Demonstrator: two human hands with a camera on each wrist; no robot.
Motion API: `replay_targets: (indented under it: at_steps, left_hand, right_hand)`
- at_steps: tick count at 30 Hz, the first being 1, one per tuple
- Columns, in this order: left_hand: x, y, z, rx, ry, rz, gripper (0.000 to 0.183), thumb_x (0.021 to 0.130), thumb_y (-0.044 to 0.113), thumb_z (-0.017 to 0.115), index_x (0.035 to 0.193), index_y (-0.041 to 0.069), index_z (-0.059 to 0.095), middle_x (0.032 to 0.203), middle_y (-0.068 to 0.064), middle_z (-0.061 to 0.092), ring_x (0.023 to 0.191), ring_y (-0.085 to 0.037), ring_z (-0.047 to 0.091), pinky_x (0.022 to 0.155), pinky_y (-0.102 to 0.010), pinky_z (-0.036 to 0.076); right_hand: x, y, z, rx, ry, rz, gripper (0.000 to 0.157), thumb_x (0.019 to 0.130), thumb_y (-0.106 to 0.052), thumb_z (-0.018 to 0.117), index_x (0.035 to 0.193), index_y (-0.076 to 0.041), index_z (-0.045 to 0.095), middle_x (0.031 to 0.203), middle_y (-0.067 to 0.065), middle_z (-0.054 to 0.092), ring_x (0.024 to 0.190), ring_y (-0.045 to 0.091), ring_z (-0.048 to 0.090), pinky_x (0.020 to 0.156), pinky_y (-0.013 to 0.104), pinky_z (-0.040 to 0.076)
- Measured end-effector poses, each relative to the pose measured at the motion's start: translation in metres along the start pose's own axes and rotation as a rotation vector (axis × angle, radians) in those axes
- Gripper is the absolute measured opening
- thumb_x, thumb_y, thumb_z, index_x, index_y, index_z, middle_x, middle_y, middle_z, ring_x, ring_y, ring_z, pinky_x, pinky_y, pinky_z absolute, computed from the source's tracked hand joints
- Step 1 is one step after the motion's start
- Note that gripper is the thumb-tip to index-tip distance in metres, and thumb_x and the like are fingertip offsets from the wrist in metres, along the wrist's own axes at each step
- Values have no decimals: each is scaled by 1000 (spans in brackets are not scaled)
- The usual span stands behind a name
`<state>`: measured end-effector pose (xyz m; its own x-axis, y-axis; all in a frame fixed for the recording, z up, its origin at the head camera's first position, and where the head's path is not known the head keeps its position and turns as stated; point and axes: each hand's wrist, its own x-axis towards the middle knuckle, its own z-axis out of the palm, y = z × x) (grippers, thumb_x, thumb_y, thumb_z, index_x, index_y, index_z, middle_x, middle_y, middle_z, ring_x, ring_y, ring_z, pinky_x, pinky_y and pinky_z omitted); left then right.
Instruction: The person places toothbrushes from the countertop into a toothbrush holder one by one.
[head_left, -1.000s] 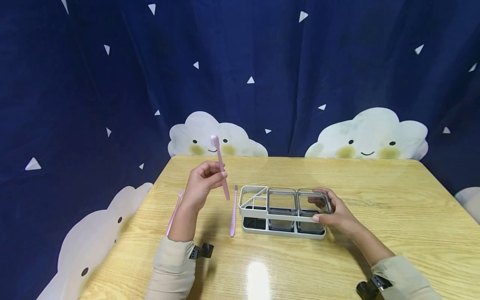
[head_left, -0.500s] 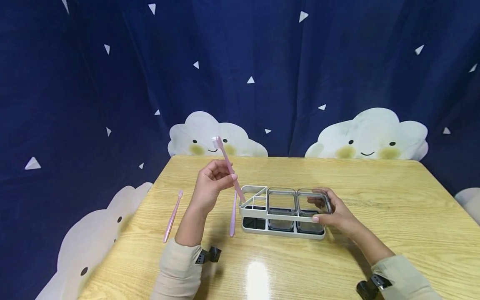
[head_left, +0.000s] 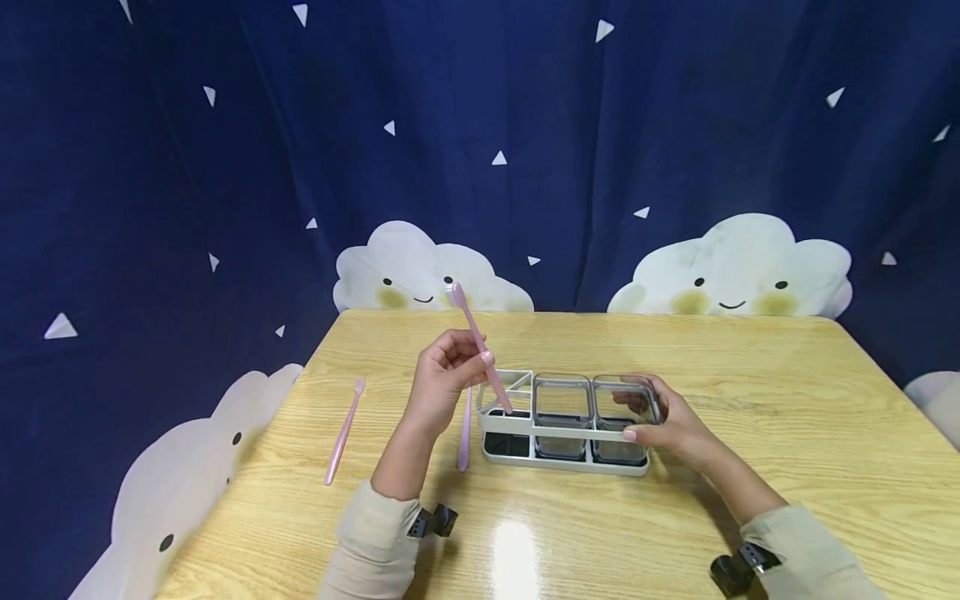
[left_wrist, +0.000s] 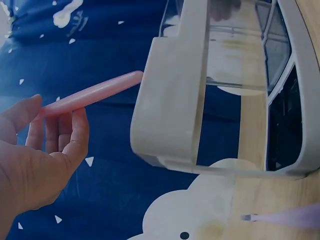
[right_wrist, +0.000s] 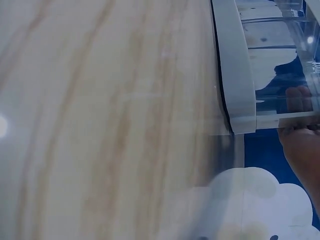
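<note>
My left hand [head_left: 442,383] pinches a pink toothbrush [head_left: 474,327] between thumb and fingers, its bristled head up and its handle slanting down to the right. The handle's end overlaps the divided left section of a white toothbrush holder [head_left: 558,434]. In the left wrist view the handle [left_wrist: 100,92] reaches the holder's edge [left_wrist: 165,110]; whether it is inside, I cannot tell. My right hand [head_left: 663,427] grips the holder's right end, thumb on the front rail, fingers behind a clear cup [head_left: 619,452]. Another clear cup [head_left: 561,449] sits in the middle section.
A purple toothbrush [head_left: 464,442] lies on the wooden table [head_left: 585,533] just left of the holder, partly behind my left hand. Further left lies a second pink toothbrush [head_left: 343,435]. A dark blue curtain [head_left: 480,100] with clouds hangs behind the table.
My left hand has moved right with the pink toothbrush, bringing the handle's end from left of the holder to over its left section. The right hand and holder have stayed in place.
</note>
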<state>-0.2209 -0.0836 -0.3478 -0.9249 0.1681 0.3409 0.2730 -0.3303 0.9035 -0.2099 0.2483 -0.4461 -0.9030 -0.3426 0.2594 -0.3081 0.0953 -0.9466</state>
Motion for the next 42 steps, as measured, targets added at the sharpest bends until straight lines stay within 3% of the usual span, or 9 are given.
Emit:
replay_targets:
  at_steps: [6, 17, 25, 32, 42]
  left_hand:
    - [2, -8, 4, 3, -7, 14, 17, 83, -5, 66, 96, 4, 62, 87, -13, 58, 74, -15, 57, 67, -27, 54]
    - [0, -23, 1, 102, -19, -20, 12, 84, -5, 64, 95, -4, 61, 82, -8, 58, 70, -13, 56, 67, -28, 53]
    - [0, -26, 1, 96, -50, -44, 13, 85, -5, 63, 96, -9, 58, 83, -10, 58, 73, -16, 57, 69, -29, 54]
    - [1, -30, 1, 187, -61, -57, 12, 82, -6, 65, 94, -6, 61, 83, -10, 60, 73, -16, 59, 68, -25, 51]
    - [2, -32, 3, 253, -77, -78, 15, 82, -5, 66, 96, -7, 61, 82, -10, 61, 71, -17, 59, 66, -25, 50]
  right_hand:
    - [1, 1, -2, -19, 15, 10, 70, 74, 3, 70, 135, 4, 35, 121, 20, 54, 114, 28, 49, 93, 24, 40]
    - [0, -2, 2, 12, 11, 6, 69, 73, 5, 70, 132, 6, 35, 120, 20, 54, 113, 29, 49, 92, 29, 42]
    - [0, -1, 4, 54, 25, 21, 70, 73, 6, 68, 134, 4, 35, 122, 33, 46, 113, 29, 48, 92, 28, 42]
    - [1, -1, 3, 34, 36, 22, 72, 72, 6, 69, 135, 5, 34, 124, 22, 48, 113, 26, 48, 92, 30, 43]
    - [-1, 0, 2, 30, 51, 5, 70, 72, 7, 69, 135, 6, 37, 118, 15, 57, 113, 26, 50, 92, 26, 42]
